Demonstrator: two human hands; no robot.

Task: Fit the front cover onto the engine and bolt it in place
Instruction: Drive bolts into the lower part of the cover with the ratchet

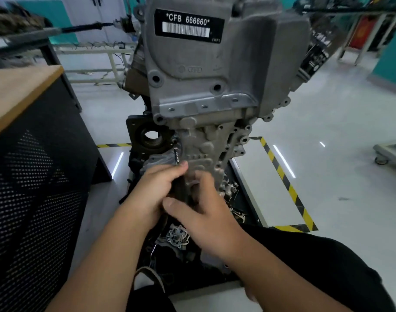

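Your left hand (pixel 152 190) grips a slim black driver (pixel 176 156) whose tip sits on a bolt at the left edge of the ribbed grey cast-metal front cover (pixel 201 149), already seated on the engine; your right hand (pixel 206 212) also curls round the tool; tilt it and the tip could slip or cross-thread the bolt.

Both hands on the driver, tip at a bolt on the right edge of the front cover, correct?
Not quite. The head view shows both hands, left hand and right hand, on the driver, but its tip meets a bolt at the left edge of the front cover.
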